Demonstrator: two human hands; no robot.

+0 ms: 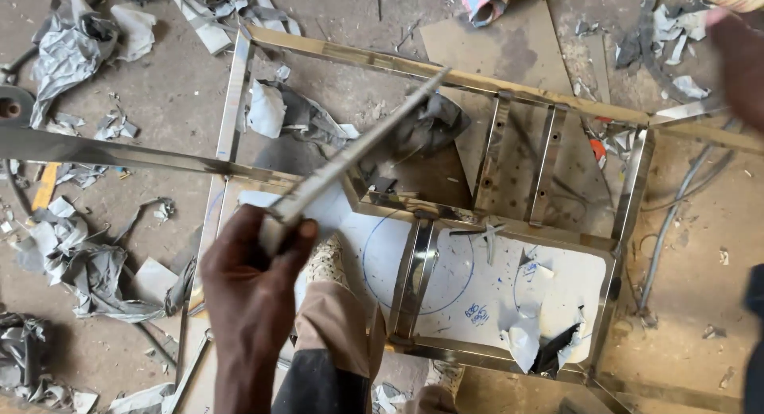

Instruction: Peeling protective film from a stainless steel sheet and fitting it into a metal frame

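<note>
My left hand (255, 279) is shut on the near end of a long flat steel strip (358, 151). The strip slants up and to the right over a polished steel frame (629, 199) lying on the floor. Two short steel bars (521, 163) cross the frame's far half, and another pair (414, 275) crosses the near half. Under the frame lies a white board (573, 275) with a blue circle drawn on it. My foot in a patterned shoe (328, 263) stands on the board inside the frame. My right hand is out of sight.
A blurred hand (740, 56) at the top right and dark clothing (754, 326) at the right edge seem to belong to another person. A long steel bar (119, 155) runs off to the left. Grey and white film scraps (72, 255) litter the floor. A cable (676, 207) curves at the right.
</note>
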